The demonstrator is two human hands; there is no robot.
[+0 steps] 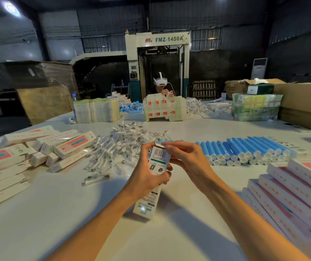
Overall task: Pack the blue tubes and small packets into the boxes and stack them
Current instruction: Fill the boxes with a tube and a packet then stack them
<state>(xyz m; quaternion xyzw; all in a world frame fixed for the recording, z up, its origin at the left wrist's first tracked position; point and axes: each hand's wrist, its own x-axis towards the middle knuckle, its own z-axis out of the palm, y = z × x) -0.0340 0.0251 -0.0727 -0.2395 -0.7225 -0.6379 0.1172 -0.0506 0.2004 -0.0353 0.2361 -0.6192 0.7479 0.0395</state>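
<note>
Table (56,213): packet heap (120,147), blue tubes (245,149) beyond; left hand (149,172) grips box (147,204), right hand (186,157) pinches flap (160,145).

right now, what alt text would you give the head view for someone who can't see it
Two hands hold a white box on end over a white table: the left hand grips its body, the right hand pinches its top flap. Beyond lie a heap of clear packets and rows of blue tubes; closed boxes are stacked at right.

Left grip (146,174) holds seemingly open box (159,158)
</note>
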